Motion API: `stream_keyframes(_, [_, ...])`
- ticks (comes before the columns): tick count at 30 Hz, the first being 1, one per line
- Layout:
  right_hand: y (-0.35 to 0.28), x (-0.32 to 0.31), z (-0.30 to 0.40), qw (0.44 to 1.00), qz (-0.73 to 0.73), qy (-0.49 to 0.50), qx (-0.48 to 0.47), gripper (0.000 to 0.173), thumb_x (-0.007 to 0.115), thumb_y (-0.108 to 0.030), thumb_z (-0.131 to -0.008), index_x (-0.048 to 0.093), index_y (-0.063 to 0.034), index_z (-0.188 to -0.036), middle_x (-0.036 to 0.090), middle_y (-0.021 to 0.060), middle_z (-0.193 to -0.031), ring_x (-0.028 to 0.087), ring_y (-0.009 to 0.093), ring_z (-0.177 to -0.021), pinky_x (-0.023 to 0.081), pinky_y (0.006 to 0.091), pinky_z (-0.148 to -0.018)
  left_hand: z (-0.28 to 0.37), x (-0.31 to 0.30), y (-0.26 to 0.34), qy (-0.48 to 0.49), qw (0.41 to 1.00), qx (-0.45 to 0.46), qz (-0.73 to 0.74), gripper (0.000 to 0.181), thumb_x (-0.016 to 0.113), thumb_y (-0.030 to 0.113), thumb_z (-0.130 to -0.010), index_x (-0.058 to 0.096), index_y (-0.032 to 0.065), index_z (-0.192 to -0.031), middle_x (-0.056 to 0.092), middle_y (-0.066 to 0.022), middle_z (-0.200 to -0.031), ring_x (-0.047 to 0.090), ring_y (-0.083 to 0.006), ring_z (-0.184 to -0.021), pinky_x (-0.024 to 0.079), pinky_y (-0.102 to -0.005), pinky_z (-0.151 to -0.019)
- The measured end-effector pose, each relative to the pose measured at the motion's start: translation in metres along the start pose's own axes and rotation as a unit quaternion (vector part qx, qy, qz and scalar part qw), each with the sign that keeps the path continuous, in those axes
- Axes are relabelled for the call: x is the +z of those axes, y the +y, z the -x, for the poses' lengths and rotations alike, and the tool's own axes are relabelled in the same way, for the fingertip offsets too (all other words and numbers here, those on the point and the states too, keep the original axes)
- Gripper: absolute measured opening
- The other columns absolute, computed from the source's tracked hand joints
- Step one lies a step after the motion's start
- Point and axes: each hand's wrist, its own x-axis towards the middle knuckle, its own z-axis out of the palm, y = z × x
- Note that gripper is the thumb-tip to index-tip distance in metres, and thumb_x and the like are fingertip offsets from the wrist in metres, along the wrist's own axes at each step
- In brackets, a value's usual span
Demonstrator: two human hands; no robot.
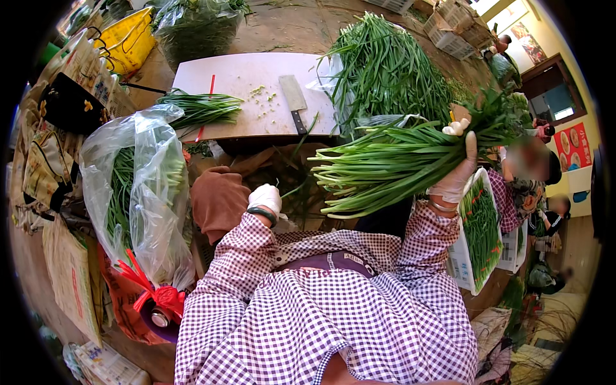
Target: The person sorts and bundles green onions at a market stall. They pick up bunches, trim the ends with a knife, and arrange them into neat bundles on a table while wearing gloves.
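My right hand (457,168), in a thin pale glove, grips a thick bunch of garlic chives (385,163). The pale cut ends point left and the leafy tips spread to the upper right. My left hand (265,198), in a white glove with a dark bangle at the wrist, is closed low in front of me. A single green chive leaf (292,190) sticks out from its fingers. Beyond my hands is a white board (260,67) with a cleaver (293,98), small chive trimmings (262,101) and a smaller chive bundle (207,107) lying over a red strip.
A large heap of chives (390,72) stands right of the board. A clear plastic bag of chives (159,192) and red ties (159,298) are at my left. To the right, a white crate (474,231) holds tied bundles; people sit beyond it. A yellow basket (127,41) stands far left.
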Motion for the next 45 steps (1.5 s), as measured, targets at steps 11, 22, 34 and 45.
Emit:
stream_keyframes(11, [0.02,-0.003,0.003,0.99,-0.006,-0.137,0.042,0.018,0.06,-0.018,-0.09,0.052,-0.0044,-0.099,0.041,0.0017,-0.083,0.04,0.014,-0.075,0.037,0.0287,-0.072,-0.012,-0.016,0.039,0.062,0.767,0.223,0.599,0.029,0.052,0.021,-0.096,0.065,0.0035,-0.115,0.06,-0.0069,-0.113,0.054,-0.0169,-0.106,0.04,-0.0299,-0.095])
stream_keyframes(22, [0.031,0.0,0.006,0.986,0.039,-0.132,0.09,0.022,0.063,-0.021,-0.086,0.052,-0.0042,-0.095,0.043,0.0016,-0.08,0.04,0.015,-0.073,0.034,0.029,-0.069,-0.008,-0.04,0.067,-0.226,0.407,0.266,0.844,0.023,0.065,0.022,-0.09,0.061,0.0069,-0.107,0.067,-0.0038,-0.097,0.061,-0.0179,-0.102,0.045,-0.0303,-0.093])
stream_keyframes(34, [0.004,0.01,0.001,0.996,0.003,-0.094,0.004,0.016,0.055,-0.017,-0.094,0.046,-0.0066,-0.101,0.041,0.0003,-0.082,0.041,0.014,-0.073,0.039,0.027,-0.071,-0.008,-0.026,0.039,-0.231,0.612,0.148,0.742,0.044,0.055,0.029,-0.096,0.049,0.0023,-0.13,0.063,-0.0084,-0.105,0.06,-0.0168,-0.091,0.051,-0.0302,-0.073])
stream_keyframes(45, [0.034,-0.022,-0.011,0.968,0.088,0.233,0.009,0.021,0.059,-0.026,-0.093,0.066,-0.0114,-0.106,0.069,0.0014,-0.1,0.063,0.014,-0.092,0.05,0.0311,-0.088,0.027,-0.032,0.069,-0.335,0.292,0.226,0.867,0.069,0.042,0.064,-0.091,0.046,0.0106,-0.135,0.061,-0.0203,-0.117,0.057,-0.0198,-0.056,0.043,-0.0256,-0.038])
